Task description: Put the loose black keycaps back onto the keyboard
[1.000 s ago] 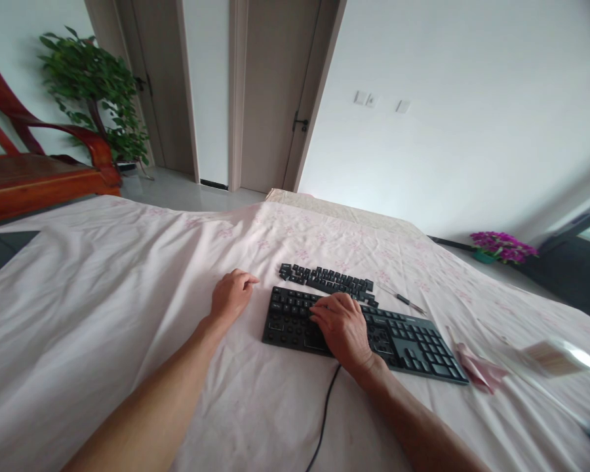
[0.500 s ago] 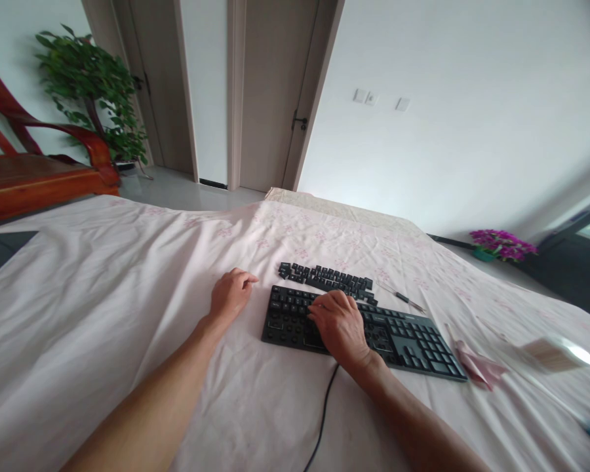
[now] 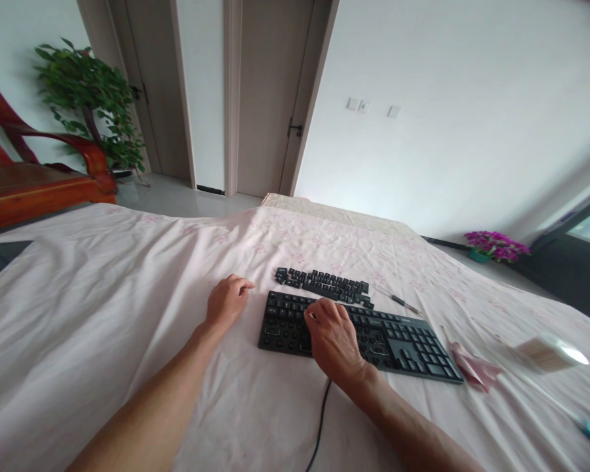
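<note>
A black keyboard (image 3: 413,347) lies on a pale pink flowered cloth. Many keycaps are off its left part, so bare key mounts show there. My right hand (image 3: 332,334) is over that part, thumb and fingertips drawn together at the keys; whatever is between them is too small to make out. To the left of the keyboard my left hand (image 3: 226,301) rests on the cloth, index finger stretched out, holding nothing. Just behind the keyboard, loose black keycaps (image 3: 324,286) lie in rough rows, a long space bar among them.
A screwdriver-like tool (image 3: 399,300) lies behind the keyboard. To its right are a pink cloth (image 3: 474,368) and a clear tub of cotton swabs (image 3: 545,354). A cable (image 3: 319,426) runs toward me. A dark flat panel (image 3: 2,259) is at far left.
My right hand's fingers have drawn closer together over the keyboard's left part. My left hand stays in place beside the keyboard. The view has shifted slightly.
</note>
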